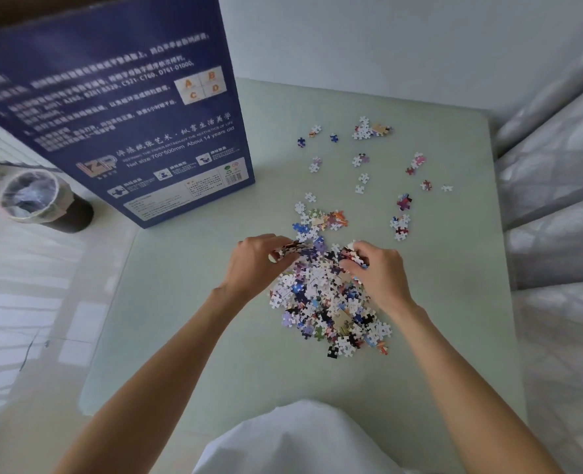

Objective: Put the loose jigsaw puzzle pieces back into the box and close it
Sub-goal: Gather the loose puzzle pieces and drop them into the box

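I am gathering pieces at the far end of the main pile (327, 299), which lies in the middle of the pale green table (187, 336), just near of my 2 hands. My left hand (256, 265) has its fingers curled round a small stack of pieces at the pile's far left edge, and my right hand (379, 271) pinches another clump at the far right edge, fingers narrow and bent. The blue box (119, 107) stands upright on the far left of the table, well apart from the pile; I cannot tell from here where its opening is or whether it is open at all. Smaller scatters lie farther out: a cluster just beyond my hands (321, 218), stray pieces toward the far right (403, 213), and a little group at the far edge (368, 130). To do this step well, I judge I should sweep both hands inward so the pile bunches between my palms, then lift with my fingers cupped under it rather than pinching from above, since flat card pieces slip out of a loose grip. Bringing the box nearer first would shorten the carry and spare dropped pieces. A lined bin (40, 200) sits on the floor at left.
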{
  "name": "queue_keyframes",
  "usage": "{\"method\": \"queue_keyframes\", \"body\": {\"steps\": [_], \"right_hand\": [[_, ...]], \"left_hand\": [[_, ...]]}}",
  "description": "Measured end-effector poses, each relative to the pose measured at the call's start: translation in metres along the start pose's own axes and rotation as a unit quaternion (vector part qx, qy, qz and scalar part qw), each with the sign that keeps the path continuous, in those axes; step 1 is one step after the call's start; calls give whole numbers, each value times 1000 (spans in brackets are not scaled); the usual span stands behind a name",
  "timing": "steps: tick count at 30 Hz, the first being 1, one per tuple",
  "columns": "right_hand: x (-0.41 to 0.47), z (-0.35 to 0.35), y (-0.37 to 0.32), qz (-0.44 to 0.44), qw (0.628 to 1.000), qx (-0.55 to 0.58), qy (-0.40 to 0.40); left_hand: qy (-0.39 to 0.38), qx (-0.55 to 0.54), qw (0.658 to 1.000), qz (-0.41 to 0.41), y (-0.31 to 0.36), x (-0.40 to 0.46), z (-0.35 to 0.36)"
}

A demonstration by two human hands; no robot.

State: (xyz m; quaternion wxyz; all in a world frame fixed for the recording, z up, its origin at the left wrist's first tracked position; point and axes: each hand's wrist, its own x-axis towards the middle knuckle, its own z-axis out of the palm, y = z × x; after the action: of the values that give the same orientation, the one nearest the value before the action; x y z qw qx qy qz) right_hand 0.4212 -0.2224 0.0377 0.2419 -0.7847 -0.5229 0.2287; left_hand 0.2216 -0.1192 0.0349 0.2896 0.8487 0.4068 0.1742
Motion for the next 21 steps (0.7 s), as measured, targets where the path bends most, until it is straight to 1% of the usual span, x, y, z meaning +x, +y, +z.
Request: {"method": "queue_keyframes", "body": {"steps": [2,7,11,14,16,19,21], "right_hand": [[1,-12,-14,-8,1000,22,15],[37,-58,-94,-110,987,88,76],[79,-96,-177,-199,963,128,128],[108,-110,-227,-259,947,119,146],[128,-113,-255,-291,939,112,147],[156,-107,-283,-326,928,109,142],[173,-100,-299,-353,923,81,132]], "left_hand": [[36,-8,999,31,9,2,-25],[157,4,981,112,23,22,-133],[266,71,946,172,31,44,-238],[339,130,918,163,21,62,-295],[350,164,912,137,9,74,-315],[313,203,922,101,-9,83,-323],[284,217,931,75,-19,84,-325]]}}
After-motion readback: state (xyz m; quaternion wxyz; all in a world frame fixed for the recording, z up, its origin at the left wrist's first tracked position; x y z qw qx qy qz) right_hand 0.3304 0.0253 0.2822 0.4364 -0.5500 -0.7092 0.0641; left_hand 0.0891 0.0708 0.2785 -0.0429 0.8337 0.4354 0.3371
